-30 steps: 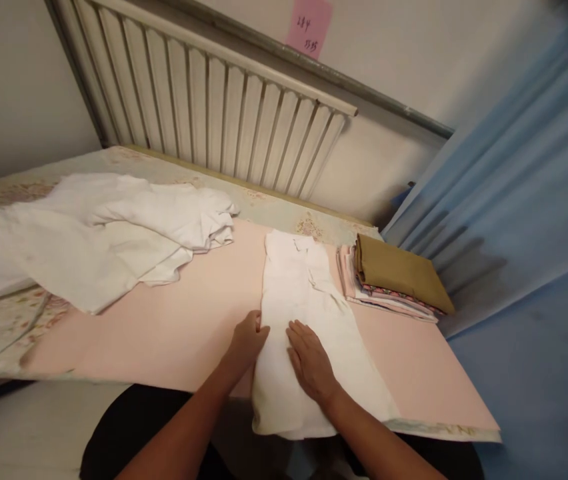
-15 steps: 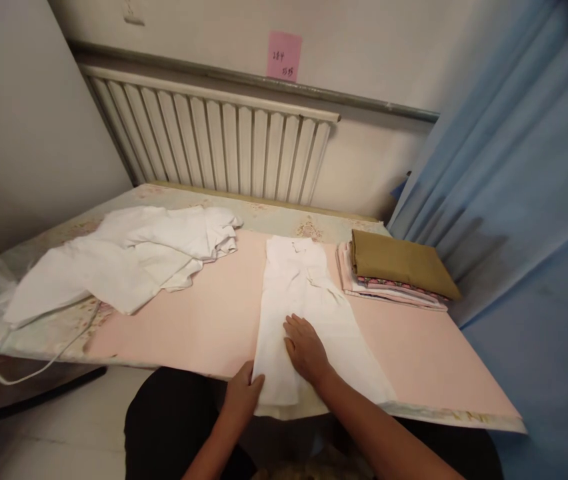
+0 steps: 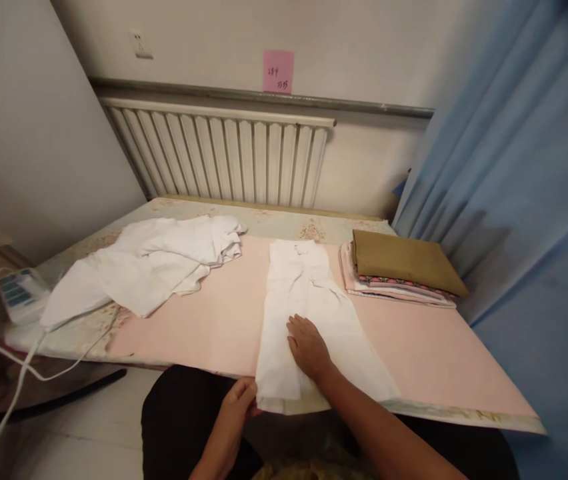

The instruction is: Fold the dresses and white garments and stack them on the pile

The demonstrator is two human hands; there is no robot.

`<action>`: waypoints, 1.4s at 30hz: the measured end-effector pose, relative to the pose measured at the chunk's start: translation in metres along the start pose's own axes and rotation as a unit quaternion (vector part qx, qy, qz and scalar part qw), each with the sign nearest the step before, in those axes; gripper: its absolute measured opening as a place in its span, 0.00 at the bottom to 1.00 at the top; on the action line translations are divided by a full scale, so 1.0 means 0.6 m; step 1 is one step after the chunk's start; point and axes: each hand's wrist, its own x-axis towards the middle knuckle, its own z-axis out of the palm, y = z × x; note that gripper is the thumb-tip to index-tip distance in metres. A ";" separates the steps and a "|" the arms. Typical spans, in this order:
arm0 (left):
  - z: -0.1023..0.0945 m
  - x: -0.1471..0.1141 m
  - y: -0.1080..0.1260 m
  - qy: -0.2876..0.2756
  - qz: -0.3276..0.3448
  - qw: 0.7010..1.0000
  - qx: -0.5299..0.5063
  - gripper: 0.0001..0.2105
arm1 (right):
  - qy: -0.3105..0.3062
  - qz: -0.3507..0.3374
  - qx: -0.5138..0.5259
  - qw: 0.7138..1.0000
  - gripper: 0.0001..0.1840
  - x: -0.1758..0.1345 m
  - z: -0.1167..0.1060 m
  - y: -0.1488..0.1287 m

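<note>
A white garment (image 3: 297, 287) lies folded lengthwise on a pink cloth (image 3: 199, 333), its narrow end far from me and its wide hem at the table's front edge. A small mark shows near its far end, and its middle is creased. My left hand (image 3: 238, 400) is closed at the near left corner of the hem, thumb on top, pinching the fabric's edge. Resting flat on the middle of the garment is my right hand (image 3: 309, 347), fingers stretched out. Whether this is a shirt or a dress I cannot tell.
Another white garment (image 3: 164, 257) lies crumpled on the left. A power strip (image 3: 23, 293) with a white cord sits beyond it. At right is a stack of folded fabrics under an olive-brown cloth (image 3: 404, 260). A radiator (image 3: 224, 153) and blue curtain (image 3: 509, 233) border the table.
My left hand has slid slightly left and down to the hem's corner. My right hand stays flat on the garment. The view has tilted up and left, bringing the power strip fully into sight.
</note>
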 end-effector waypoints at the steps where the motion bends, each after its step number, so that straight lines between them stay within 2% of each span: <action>1: -0.002 -0.002 -0.001 -0.004 0.002 1.000 -0.008 0.18 | 0.000 -0.001 -0.001 1.000 0.19 0.000 0.001 0.001; 8: -0.018 -0.006 -0.021 -0.037 0.025 0.999 -0.015 0.17 | 0.005 -0.002 0.001 1.000 0.19 0.000 0.004 0.003; 13: -0.015 -0.002 -0.029 -0.047 0.041 0.998 0.005 0.16 | 0.007 -0.006 0.000 1.000 0.19 0.000 0.001 0.001; 21: -0.002 -0.002 -0.019 -0.023 0.102 0.989 0.107 0.16 | 0.002 -0.004 -0.001 1.000 0.20 0.000 0.001 0.002; 26: 0.010 -0.009 -0.028 0.068 0.157 0.956 0.240 0.11 | -0.004 0.001 -0.003 1.000 0.20 0.001 0.000 0.001; 32: 0.016 -0.015 -0.041 0.140 0.177 0.918 0.326 0.14 | -0.004 0.005 -0.003 1.000 0.19 0.001 -0.001 0.001; 37: 0.011 -0.014 -0.048 0.137 0.180 0.899 0.374 0.11 | -0.003 0.000 0.002 1.000 0.20 0.001 -0.002 0.002; 42: -0.002 -0.010 -0.064 0.130 0.248 0.858 0.431 0.14 | 0.017 0.001 0.017 1.000 0.20 0.000 0.001 0.005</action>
